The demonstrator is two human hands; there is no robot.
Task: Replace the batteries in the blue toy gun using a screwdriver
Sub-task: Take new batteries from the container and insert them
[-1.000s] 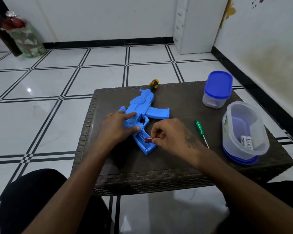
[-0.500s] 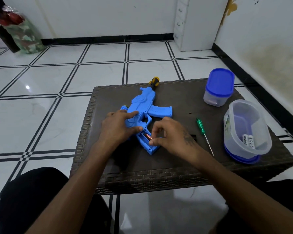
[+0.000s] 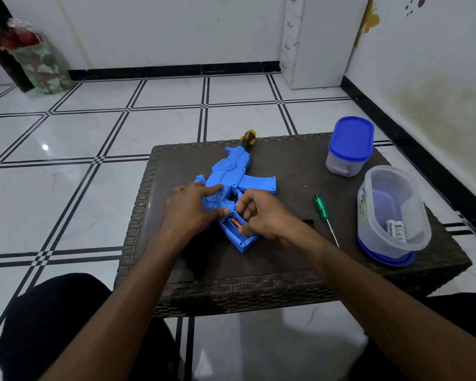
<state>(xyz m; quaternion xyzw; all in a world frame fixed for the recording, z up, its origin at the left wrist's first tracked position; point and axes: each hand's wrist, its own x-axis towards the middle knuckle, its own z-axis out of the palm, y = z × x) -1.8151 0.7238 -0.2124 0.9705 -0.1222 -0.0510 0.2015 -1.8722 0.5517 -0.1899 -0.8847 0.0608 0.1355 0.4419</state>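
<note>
The blue toy gun [image 3: 238, 176] lies flat on the brown wicker table [image 3: 286, 270], its grip pointing towards me with the battery compartment open. A red battery [image 3: 235, 222] lies in that compartment. My right hand [image 3: 264, 215] is curled over it, index finger and thumb pinching the battery's right part, which they hide. My left hand [image 3: 188, 207] rests flat on the gun's body, thumb against the compartment's left edge. A green screwdriver [image 3: 321, 210] lies on the table right of my right hand. White batteries [image 3: 396, 229] lie in a clear tub.
The clear tub [image 3: 368, 193] stands on a blue lid at the table's right edge. A smaller tub with a blue lid [image 3: 351, 144] stands behind it. A tiny screw [image 3: 305, 186] lies between gun and tubs. A yellow-black screwdriver handle [image 3: 248, 137] pokes out behind the gun.
My right hand carried the red battery from the grip's outer edge into the compartment and now curls lower over it. My left hand stayed on the gun.
</note>
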